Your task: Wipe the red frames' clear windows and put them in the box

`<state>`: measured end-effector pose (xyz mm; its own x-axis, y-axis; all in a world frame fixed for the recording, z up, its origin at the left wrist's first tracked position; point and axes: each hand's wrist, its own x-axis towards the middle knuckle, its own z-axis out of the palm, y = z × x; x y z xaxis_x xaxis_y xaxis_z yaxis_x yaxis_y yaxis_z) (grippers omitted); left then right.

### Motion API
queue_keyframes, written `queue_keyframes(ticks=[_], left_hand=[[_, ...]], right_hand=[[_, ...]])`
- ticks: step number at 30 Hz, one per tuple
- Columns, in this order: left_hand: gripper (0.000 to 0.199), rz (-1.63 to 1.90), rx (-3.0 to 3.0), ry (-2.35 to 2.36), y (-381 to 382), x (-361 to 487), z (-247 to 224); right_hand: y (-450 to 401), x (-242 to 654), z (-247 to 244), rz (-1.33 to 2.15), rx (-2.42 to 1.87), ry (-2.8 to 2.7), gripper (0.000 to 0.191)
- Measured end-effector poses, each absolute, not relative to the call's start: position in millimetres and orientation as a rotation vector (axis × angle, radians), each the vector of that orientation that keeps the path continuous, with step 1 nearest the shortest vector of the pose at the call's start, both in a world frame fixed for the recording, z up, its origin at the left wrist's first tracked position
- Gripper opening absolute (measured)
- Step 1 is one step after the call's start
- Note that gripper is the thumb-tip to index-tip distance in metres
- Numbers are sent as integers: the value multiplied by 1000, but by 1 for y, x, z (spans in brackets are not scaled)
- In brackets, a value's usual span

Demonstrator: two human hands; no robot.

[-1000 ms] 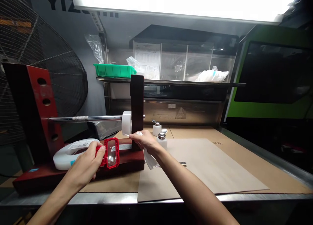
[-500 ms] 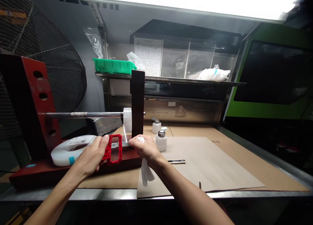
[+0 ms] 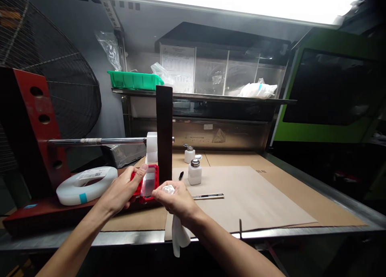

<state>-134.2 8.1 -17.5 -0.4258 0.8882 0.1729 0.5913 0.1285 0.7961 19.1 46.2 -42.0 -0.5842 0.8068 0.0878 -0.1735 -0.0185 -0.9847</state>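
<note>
My left hand is closed on the side of a red plastic frame, thumb on its face. A strip of clear film runs down from the small roll on the metal rod and lies over the frame's opening. My right hand is pinched at the frame's lower right corner, where the strip's lower end seems to be between the fingertips. Bunched in that same hand is a white cloth, its tail hanging below the palm.
A large film roll lies on the red stand base; a dark upright rises behind my hands. Two white pump bottles, a cutter knife and a black pen lie to the right. Above is a green bin.
The red frame has moved right and up under the film strip, which now covers its opening. My right hand has moved down to the frame's lower corner, pulling the strip along.
</note>
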Motion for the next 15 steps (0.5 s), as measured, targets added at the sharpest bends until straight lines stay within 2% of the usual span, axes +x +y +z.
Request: queue_keyframes(ticks=[15], left_hand=[[50,1170,1511,2158,5,-129,-12]], right_hand=[[47,23,-52,1636,-725,-1574,13]])
